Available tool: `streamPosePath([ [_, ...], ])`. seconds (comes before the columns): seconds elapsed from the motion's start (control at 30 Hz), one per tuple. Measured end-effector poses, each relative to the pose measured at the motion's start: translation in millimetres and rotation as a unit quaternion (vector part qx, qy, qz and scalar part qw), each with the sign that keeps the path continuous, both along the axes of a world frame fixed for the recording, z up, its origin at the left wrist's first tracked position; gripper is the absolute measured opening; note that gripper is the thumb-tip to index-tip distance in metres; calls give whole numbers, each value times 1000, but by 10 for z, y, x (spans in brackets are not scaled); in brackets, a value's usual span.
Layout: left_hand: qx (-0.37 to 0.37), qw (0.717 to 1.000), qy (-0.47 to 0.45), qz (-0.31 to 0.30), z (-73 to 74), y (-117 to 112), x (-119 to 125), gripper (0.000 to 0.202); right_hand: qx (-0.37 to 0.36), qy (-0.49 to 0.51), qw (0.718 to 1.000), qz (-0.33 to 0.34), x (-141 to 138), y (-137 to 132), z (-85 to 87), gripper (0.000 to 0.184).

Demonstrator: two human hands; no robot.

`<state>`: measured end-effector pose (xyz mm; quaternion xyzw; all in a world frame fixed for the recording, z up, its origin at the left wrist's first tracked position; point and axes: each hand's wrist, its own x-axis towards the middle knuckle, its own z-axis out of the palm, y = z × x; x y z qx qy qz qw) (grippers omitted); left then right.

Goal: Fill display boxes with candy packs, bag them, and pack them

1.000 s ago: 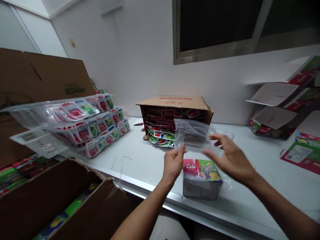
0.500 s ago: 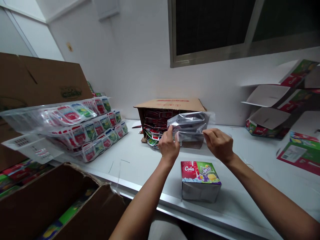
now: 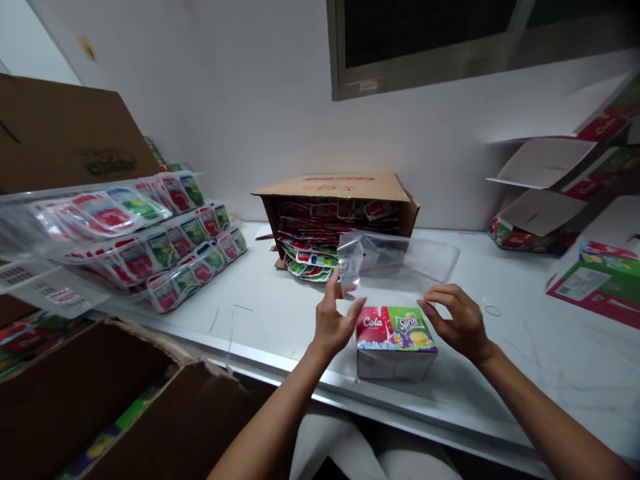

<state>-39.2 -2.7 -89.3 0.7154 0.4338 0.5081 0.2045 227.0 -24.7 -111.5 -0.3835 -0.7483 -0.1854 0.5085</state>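
Observation:
A small box printed "Cola" and "Sprite" (image 3: pixel 395 337) stands near the front edge of the white table (image 3: pixel 540 353). Just above and behind it a clear plastic bag (image 3: pixel 400 261) is stretched open between my hands. My left hand (image 3: pixel 334 321) pinches the bag's left edge beside the box, index finger raised. On the other side, my right hand (image 3: pixel 457 321) grips the right edge with curled fingers. Both hands flank the box closely.
Clear trays of red and green packets (image 3: pixel 165 240) are stacked at the left. An open brown carton (image 3: pixel 125 400) sits front left. A carton on its side (image 3: pixel 340 217) spills packets at the back. Flat printed cartons (image 3: pixel 595 280) lie right, with a rubber band (image 3: pixel 493 310) nearby.
The bag was held up and bunched in front of the back carton; now both hands have come down and apart, spreading it over the Cola and Sprite box.

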Motion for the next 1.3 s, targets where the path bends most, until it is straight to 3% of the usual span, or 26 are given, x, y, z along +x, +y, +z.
streamPosePath([
  [0.07, 5, 999, -4, -46, -21, -201, -56, 84, -2, -25, 999, 28, 48, -195, -15, 27],
  [0.17, 39, 994, 41, -98, -127, -400, -119, 75, -6, -65, 997, 29, 99, -438, -74, 31],
  [0.33, 94, 981, 87, -147, -299, -491, -181, 65, 4, -130, 991, -10, 163, -673, -176, 31],
  [0.43, 84, 979, 98, -160, -324, -519, -212, 71, 28, -168, 984, -53, 188, -717, -238, 26],
  [0.53, 46, 974, 130, -181, -330, -548, -217, 91, 43, -191, 979, -63, 187, -717, -271, 20],
  [0.63, -5, 982, 133, -136, -372, -537, -163, 107, 4, -169, 985, -24, 164, -729, -260, 21],
  [0.7, -31, 988, 119, -94, -419, -505, -110, 92, -44, -128, 991, 6, 156, -761, -270, 25],
  [0.8, -39, 991, 102, -80, -484, -457, -62, 75, -132, -18, 991, 29, 178, -797, -349, 34],
  [0.87, -39, 992, 87, -84, -512, -439, -63, 79, -203, 82, 975, 33, 202, -761, -407, 53],
  [0.93, -46, 993, 73, -83, -529, -432, -77, 83, -285, 167, 942, 57, 211, -657, -421, 86],
  [1.03, -75, 992, 68, -79, -532, -425, -91, 81, -377, 198, 894, 138, 171, -431, -345, 120],
  [1.17, -106, 987, 83, -84, -492, -409, -75, 73, -463, 149, 853, 189, 52, -274, -292, 115],
  [1.3, -151, 979, 68, -115, -485, -416, -85, 77, -511, 188, 818, 184, -32, -385, -516, 104],
])
